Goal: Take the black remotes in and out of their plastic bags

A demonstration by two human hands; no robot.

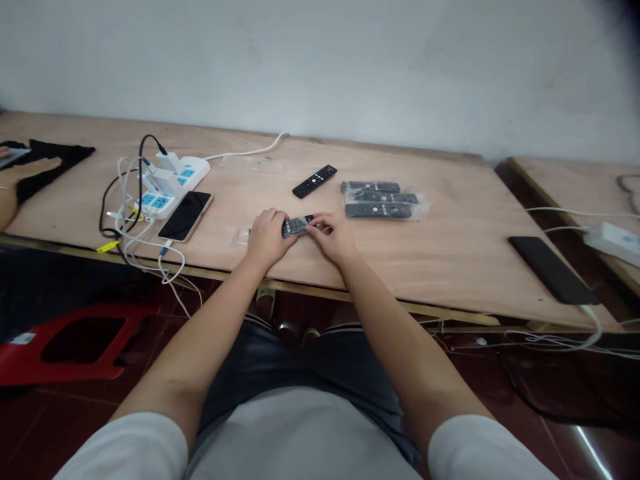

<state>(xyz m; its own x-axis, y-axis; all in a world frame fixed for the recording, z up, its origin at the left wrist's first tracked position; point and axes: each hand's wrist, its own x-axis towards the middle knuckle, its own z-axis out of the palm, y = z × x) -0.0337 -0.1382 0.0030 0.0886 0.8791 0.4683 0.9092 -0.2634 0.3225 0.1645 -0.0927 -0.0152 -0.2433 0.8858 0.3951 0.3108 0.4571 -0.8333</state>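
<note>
A black remote control (294,227) lies near the table's front edge between my hands, with clear plastic showing at its left end. My left hand (269,237) is closed over the left part of it. At the right end, my right hand (332,235) pinches the tip between thumb and fingers. Beyond my hands, a bare black remote (315,181) lies at a slant. To its right are several remotes in clear plastic bags (380,199), laid side by side. My fingers hide part of the held remote.
On the left, a white power strip (193,175) carries plugs and tangled cables beside a smartphone (186,217). A dark phone (553,270) lies at the table's right end with a cable. Another person's hand (37,167) rests on black cloth at far left. A red stool (85,343) stands below.
</note>
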